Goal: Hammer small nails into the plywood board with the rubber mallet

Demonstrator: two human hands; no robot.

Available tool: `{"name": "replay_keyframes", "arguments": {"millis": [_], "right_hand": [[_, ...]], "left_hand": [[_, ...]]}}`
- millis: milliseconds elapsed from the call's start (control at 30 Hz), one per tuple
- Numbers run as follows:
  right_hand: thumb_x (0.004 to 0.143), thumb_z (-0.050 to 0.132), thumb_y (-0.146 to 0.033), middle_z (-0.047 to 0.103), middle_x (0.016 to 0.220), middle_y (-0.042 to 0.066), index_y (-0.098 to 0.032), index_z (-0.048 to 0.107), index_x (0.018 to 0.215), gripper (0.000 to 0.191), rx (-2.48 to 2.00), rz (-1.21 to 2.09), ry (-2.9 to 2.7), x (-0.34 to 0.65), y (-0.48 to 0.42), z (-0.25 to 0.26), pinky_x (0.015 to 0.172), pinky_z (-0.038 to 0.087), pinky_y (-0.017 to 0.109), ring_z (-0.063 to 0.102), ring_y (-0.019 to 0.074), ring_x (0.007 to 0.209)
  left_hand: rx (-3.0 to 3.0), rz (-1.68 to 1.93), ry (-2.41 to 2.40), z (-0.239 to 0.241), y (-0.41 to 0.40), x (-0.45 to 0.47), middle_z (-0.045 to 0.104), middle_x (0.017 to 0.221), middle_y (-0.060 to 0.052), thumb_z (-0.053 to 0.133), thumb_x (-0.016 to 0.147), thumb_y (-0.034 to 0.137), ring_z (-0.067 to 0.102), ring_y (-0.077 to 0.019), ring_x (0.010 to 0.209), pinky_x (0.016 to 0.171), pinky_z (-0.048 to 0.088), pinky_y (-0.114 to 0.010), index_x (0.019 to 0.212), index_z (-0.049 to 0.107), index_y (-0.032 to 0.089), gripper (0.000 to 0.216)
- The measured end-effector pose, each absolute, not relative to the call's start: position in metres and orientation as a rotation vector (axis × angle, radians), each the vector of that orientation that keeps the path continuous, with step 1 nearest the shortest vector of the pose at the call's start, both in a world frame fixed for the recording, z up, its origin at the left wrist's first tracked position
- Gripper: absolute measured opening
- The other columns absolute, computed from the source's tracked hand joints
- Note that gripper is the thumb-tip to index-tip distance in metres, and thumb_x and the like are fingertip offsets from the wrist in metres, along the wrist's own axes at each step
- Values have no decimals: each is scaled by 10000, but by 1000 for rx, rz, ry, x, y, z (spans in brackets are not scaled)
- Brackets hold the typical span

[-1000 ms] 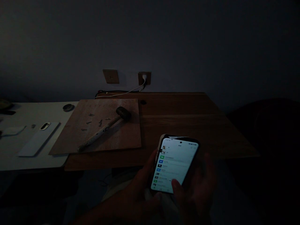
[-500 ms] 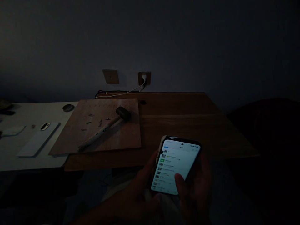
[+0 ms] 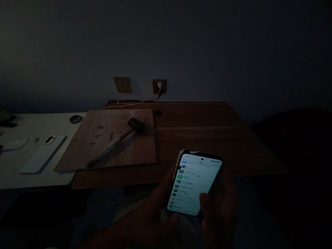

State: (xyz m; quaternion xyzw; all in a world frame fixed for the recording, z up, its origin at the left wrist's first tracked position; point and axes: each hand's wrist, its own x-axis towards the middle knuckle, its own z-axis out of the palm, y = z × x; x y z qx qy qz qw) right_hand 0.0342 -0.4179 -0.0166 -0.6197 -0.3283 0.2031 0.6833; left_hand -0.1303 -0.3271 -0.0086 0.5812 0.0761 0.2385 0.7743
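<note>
A lit smartphone [image 3: 193,183] in a dark case is held tilted in front of the table's edge, a list showing on its screen. My left hand [image 3: 155,211] is closed around its left side and lower corner, the thumb at the bottom edge. My right hand [image 3: 219,207] grips the right side, its thumb over the lower right of the screen; its other fingers are dim behind the phone. Beyond, a mallet [image 3: 116,141] with a dark head lies across a wooden board [image 3: 140,152], beside several small nails or screws [image 3: 111,136].
The board rests across a wooden table [image 3: 202,138] and a white table [image 3: 10,176]. On the white one lie a pale, flat phone-like object [image 3: 43,155] and a small round dark item [image 3: 75,119]. A white cable [image 3: 137,103] runs to a wall socket [image 3: 159,86]. The room is dark.
My right thumb has shifted slightly right and down, towards the screen's right edge. The phone and my left hand have barely moved.
</note>
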Motion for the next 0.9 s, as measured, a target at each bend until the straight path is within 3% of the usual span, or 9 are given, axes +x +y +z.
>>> {"name": "replay_keyframes", "arguments": {"millis": [100, 300, 400, 633, 900], "right_hand": [[901, 777, -393, 725, 1329, 170, -299, 478, 1521, 694, -1456, 262, -845, 36, -421, -24, 735, 637, 427, 754, 351, 1095], [974, 658, -449, 686, 1371, 161, -291, 671, 1338, 397, -1588, 95, -1199, 38, -423, -20, 716, 647, 416, 755, 341, 1100], [958, 681, -461, 698, 1358, 178, -266, 642, 1369, 457, -1496, 117, -1047, 36, -421, -22, 733, 647, 444, 748, 355, 1116], [888, 770, -421, 744, 1316, 185, -249, 412, 1572, 791, -1396, 373, -640, 34, -419, -21, 774, 628, 459, 755, 365, 1113], [897, 760, -419, 771, 1269, 175, -233, 504, 1486, 669, -1440, 451, -642, 36, -420, -13, 793, 618, 455, 763, 366, 1104]], "left_hand": [[1265, 522, 115, -11, -326, -131, 243, 1774, -97, 645, 1016, 223, 338, -369, 1589, 1252, 370, -590, 1691, 72, 456, 916], [1227, 464, 147, -12, -326, -134, 258, 1765, -128, 653, 1017, 262, 362, -382, 1575, 1249, 361, -619, 1698, 36, 424, 933], [1234, 480, 139, -11, -326, -134, 254, 1767, -126, 649, 1016, 255, 334, -380, 1589, 1246, 376, -600, 1701, 69, 415, 912], [1240, 527, 148, -15, -328, -133, 238, 1775, -102, 644, 1022, 267, 309, -370, 1601, 1258, 357, -592, 1692, 53, 442, 911], [1170, 520, 156, -15, -330, -132, 241, 1776, -73, 701, 990, 248, 360, -395, 1573, 1214, 423, -596, 1664, 116, 531, 936]]}}
